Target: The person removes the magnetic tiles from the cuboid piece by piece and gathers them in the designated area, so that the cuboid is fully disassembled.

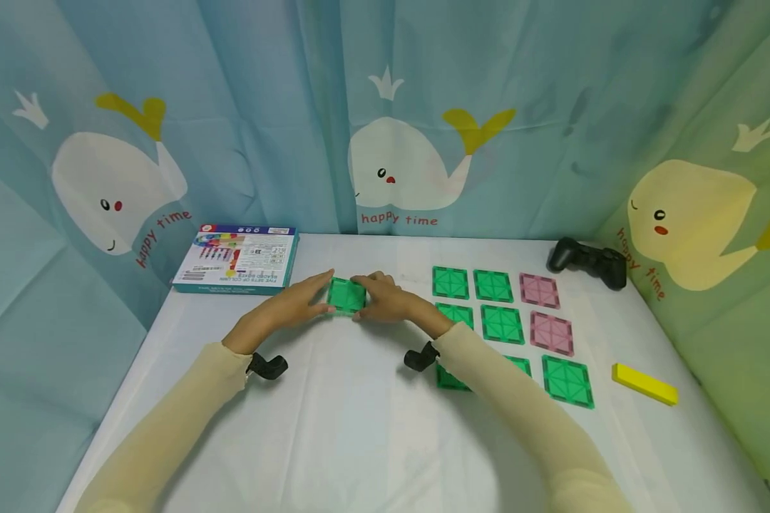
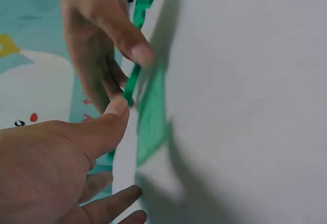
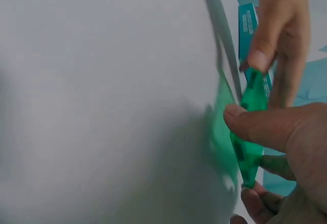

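Observation:
Both hands hold one translucent green square tile [image 1: 346, 295] with dark edges over the white table. At its left side, my left hand [image 1: 298, 301] pinches the edge between thumb and fingers. My right hand [image 1: 388, 298] grips the opposite side, its thumb lying across the near face in the right wrist view. Seen from the right wrist, the tile [image 3: 249, 152] is nearly edge-on and casts a green shadow on the tabletop. In the left wrist view, my left thumb [image 2: 116, 113] presses the tile's lower corner.
Right of the hands lie rows of green tiles [image 1: 502, 324] and two pink tiles [image 1: 551, 333], some hidden under the right sleeve. A boxed set [image 1: 237, 260] lies back left, a black game controller [image 1: 587, 262] back right, and a yellow bar [image 1: 644, 384] at right. Curtains enclose the table.

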Demonstrator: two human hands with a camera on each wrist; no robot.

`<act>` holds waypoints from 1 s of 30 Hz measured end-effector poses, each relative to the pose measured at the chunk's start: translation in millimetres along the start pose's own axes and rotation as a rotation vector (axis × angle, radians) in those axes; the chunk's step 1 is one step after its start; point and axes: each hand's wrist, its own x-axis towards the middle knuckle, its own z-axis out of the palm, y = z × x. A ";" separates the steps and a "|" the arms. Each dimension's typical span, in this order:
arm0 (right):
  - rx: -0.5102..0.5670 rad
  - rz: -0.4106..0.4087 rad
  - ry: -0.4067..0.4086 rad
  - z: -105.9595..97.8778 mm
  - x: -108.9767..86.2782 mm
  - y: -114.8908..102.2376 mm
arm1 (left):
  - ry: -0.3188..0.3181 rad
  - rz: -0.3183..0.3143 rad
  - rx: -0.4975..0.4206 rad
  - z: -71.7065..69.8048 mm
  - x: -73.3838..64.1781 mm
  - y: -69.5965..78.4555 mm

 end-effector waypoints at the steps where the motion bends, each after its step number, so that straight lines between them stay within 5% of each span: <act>1: -0.003 -0.006 -0.003 -1.8 -4.2 3.5 | -0.006 -0.007 -0.006 2.2 -1.9 -1.2; 9: 0.001 -0.038 0.067 -6.4 -63.9 17.5 | -0.033 -0.059 0.038 19.1 -18.5 -7.5; 16: -0.014 -0.118 0.156 11.8 -116.8 19.5 | -0.036 -0.054 0.076 26.1 -22.7 -9.6; 30: -0.017 -0.133 0.165 37.9 -141.9 30.8 | -0.037 -0.065 0.074 28.6 -25.2 -11.1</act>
